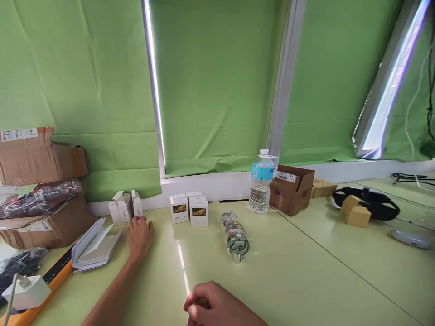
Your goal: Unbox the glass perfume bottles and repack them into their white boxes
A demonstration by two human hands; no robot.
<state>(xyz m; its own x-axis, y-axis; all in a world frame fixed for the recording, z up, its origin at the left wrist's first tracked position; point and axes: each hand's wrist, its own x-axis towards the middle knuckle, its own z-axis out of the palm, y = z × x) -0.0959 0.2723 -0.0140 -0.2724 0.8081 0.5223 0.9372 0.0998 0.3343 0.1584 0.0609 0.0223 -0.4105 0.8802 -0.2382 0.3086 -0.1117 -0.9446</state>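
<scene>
My left hand (140,236) reaches to the back left of the table, its fingers closed at the lower part of a narrow white box (137,204) that stands upright. Beside that box is another small white carton (120,209) with its top flaps raised. My right hand (217,304) rests near the front edge, fingers loosely curled, with nothing visible in them. Between and beyond the hands stand several white boxes with a dark and gold picture (199,213). Right of these, a row of shiny glass-like, silvery objects (235,233) lies on the table.
A water bottle (261,183) and an open brown carton (292,189) stand at the back. Farther right are a black strap-like item (377,203), a small tan box (355,212) and a mouse (412,239). Cardboard boxes (41,158), an open notebook (97,249) and an orange power strip (56,290) are left.
</scene>
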